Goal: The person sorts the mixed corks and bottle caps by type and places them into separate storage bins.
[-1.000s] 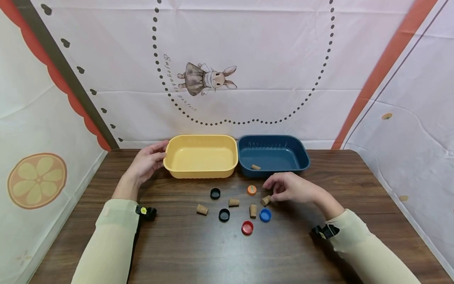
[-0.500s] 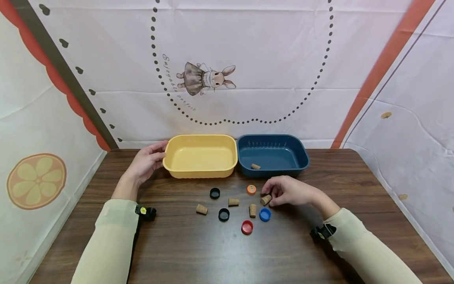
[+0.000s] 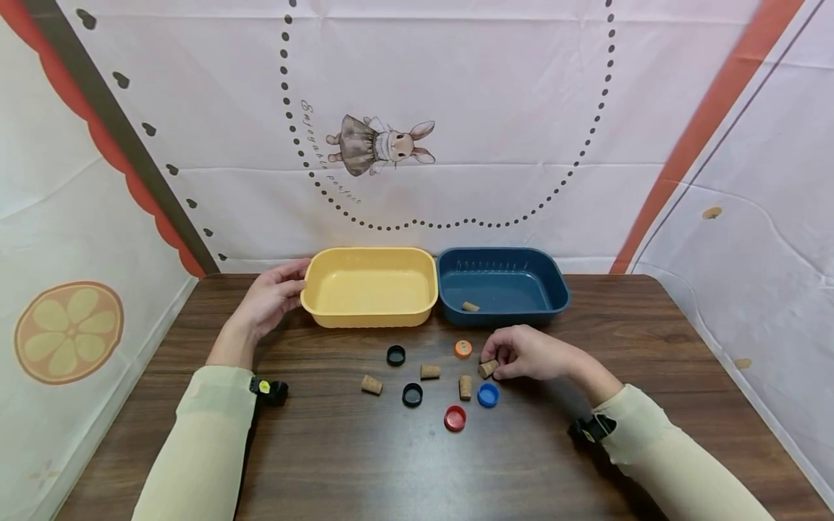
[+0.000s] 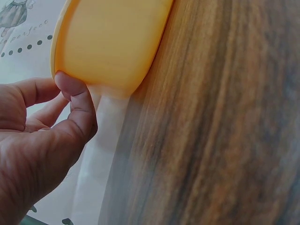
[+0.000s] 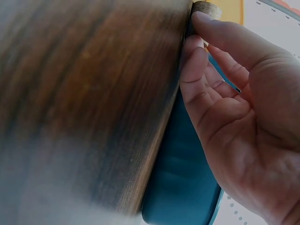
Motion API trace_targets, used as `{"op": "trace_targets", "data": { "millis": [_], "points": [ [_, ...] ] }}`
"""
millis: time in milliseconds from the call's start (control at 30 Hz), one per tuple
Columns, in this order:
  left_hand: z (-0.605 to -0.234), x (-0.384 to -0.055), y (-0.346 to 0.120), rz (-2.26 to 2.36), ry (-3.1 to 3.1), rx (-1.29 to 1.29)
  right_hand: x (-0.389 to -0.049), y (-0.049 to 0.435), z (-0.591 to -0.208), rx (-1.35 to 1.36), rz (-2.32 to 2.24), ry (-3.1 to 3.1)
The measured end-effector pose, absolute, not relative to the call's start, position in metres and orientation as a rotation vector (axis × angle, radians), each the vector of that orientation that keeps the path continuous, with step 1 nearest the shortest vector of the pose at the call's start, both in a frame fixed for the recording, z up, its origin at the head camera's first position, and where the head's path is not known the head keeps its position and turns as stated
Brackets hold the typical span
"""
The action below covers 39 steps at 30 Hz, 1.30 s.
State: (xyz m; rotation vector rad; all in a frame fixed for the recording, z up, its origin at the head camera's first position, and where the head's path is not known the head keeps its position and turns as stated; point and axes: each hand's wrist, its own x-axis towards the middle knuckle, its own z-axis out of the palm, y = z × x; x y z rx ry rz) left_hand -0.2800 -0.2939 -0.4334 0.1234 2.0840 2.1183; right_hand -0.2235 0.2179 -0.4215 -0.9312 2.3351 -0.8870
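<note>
At the left end of the yellow tray (image 3: 368,320), my left hand (image 3: 270,295) rests its relaxed fingers and thumb against the outer wall; the left wrist view shows the thumb (image 4: 72,84) touching just below the rim. My right hand (image 3: 531,353) pinches a cork stopper (image 3: 487,369) between thumb and fingers, low over the table in front of the blue tray (image 3: 504,317). The right wrist view shows this cork (image 5: 208,8) beyond the thumb tip. An orange bottle cap (image 3: 463,349) and a blue bottle cap (image 3: 488,395) lie beside that hand.
One cork (image 3: 470,307) lies inside the blue tray. Three more corks, including one at the left (image 3: 372,385), lie on the wooden table (image 3: 352,463). Among them are two black caps (image 3: 412,395) and a red cap (image 3: 455,418). A printed cloth (image 3: 495,108) hangs behind.
My right hand has lowered slightly toward the front, and its fingers have closed around the cork. My left hand stays at the yellow tray's end.
</note>
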Motion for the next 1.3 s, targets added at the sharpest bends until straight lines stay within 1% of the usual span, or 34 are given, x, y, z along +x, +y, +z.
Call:
{"op": "trace_targets", "data": {
  "millis": [400,700,933,1300],
  "points": [
    [-0.432,-0.279,-0.292,2.102,2.082,0.103,-0.220,0.225,-0.418,-0.965,-0.907,2.387],
    [-0.431,-0.280,-0.291,2.115,2.069,0.102,-0.218,0.230,-0.400,-0.902,-0.936,2.419],
    [-0.432,-0.279,-0.292,2.101,2.087,0.098,-0.220,0.234,-0.389,-0.928,-0.946,2.462],
    [-0.434,-0.281,-0.294,2.107,2.092,0.105,-0.232,0.235,-0.367,-0.920,-0.978,2.569]
  ]
}}
